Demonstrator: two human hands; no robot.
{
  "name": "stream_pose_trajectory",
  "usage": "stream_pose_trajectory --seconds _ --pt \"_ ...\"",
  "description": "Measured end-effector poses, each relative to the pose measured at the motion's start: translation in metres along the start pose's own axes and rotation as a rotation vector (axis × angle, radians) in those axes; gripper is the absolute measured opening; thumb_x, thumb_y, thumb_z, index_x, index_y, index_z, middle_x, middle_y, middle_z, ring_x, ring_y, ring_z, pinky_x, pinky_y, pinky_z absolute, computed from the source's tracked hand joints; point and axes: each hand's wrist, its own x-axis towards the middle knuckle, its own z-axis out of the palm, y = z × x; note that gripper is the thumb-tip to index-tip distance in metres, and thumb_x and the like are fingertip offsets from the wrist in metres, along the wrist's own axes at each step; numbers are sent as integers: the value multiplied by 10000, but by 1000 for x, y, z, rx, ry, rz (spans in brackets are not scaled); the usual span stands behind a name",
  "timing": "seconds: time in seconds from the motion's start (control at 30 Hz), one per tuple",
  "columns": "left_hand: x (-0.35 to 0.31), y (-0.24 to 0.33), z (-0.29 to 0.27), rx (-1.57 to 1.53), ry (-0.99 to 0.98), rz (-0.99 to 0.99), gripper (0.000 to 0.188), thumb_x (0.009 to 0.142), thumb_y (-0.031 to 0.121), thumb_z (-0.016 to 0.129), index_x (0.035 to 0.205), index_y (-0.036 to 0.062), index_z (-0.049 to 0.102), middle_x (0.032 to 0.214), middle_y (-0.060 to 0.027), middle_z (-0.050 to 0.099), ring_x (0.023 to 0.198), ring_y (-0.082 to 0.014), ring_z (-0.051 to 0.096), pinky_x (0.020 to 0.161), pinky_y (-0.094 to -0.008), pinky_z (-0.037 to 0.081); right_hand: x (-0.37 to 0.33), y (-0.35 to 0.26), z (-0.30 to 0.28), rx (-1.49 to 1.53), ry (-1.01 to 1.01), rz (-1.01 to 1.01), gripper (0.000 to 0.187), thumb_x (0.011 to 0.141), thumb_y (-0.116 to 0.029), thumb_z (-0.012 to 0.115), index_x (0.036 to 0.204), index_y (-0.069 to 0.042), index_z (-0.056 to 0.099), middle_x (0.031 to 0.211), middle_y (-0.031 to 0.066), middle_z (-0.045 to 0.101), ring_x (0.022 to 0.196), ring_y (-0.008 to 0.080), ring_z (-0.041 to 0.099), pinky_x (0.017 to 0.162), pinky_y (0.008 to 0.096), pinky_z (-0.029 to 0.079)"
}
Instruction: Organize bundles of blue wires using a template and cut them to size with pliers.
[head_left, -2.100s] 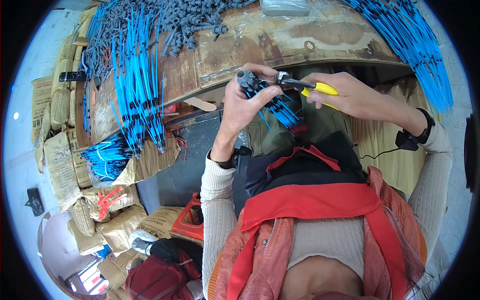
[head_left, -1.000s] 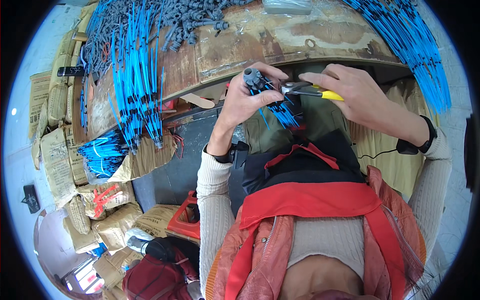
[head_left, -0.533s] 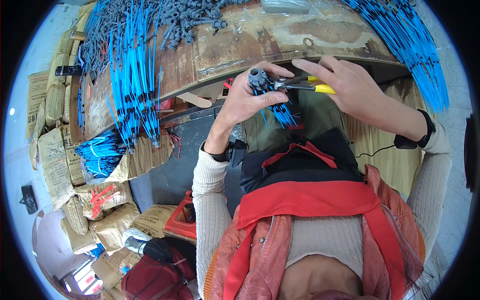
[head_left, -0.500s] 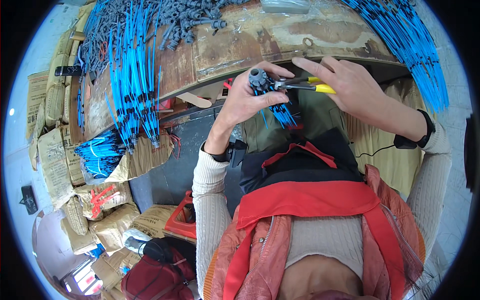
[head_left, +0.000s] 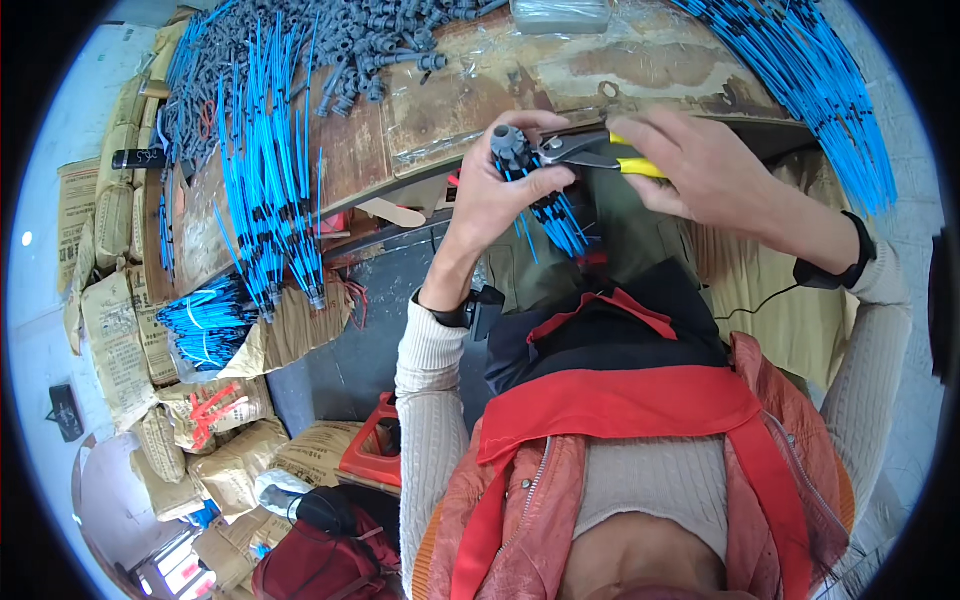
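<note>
My left hand (head_left: 480, 200) is closed around a grey plastic fitting (head_left: 507, 143) with a round hollow end facing up. Thin blue strands with black sections (head_left: 560, 228) hang from below it, over my lap. In my right hand (head_left: 705, 165) is a pair of pliers (head_left: 587, 157) with yellow grips, its handles spread apart. The metal head of the pliers is beside the fitting, close to my left thumb and fingers. Whether the jaws touch the fitting or a strand, I cannot tell.
Ahead is a worn wooden table (head_left: 440, 115) with a pile of grey fittings (head_left: 370, 50). Bundles of blue strands lie at its left (head_left: 265, 150) and right (head_left: 800, 80). Brown paper sacks (head_left: 120, 340) stand at the left, near a red plastic stool (head_left: 372, 450).
The pliers' handles have spread wider apart, and the fingers of my right hand have shifted with them. My left hand, still around the fitting, has moved slightly.
</note>
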Motion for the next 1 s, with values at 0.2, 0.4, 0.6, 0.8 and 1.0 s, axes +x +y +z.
stream_pose_trajectory --seconds 0.2,0.4,0.6,0.8,1.0 --pt "2 -5 -8 -107 -240 -11 483 679 71 866 1122 25 678 944 26 642 864 -62 573 786 -229 456 7 -7 -18 1406 -809 643 375 898 -270 693 1081 11 523 537 55 559 380 137 522 383 289 410" --pt "1 1 6 -51 -37 -5 495 731 6 819 1190 19 634 1002 2 677 863 -65 610 792 -234 495 0 -3 -10 104 51 45 390 945 -285 627 1180 5 511 718 142 604 702 370 631 698 424 523" --pt "2 0 -5 -97 -239 -46 642 658 29 856 1238 40 580 971 21 612 894 -50 547 806 -217 438 6 -4 -21 1099 -679 417 407 949 -304 637 1147 28 509 633 113 605 522 257 617 500 366 474" --pt "0 -2 7 46 -60 57 511 691 44 846 1147 54 616 926 30 569 856 -68 530 793 -230 438 -5 -8 -14 198 -174 224 478 867 -402 672 1073 11 549 910 191 621 844 384 638 706 449 513" --pt "0 -5 0 -107 -118 -1 586 664 23 859 1174 49 572 942 21 592 871 -75 579 792 -237 475 4 -2 -31 583 -512 344 396 902 -311 656 1134 -11 541 828 175 632 759 348 654 645 403 498"
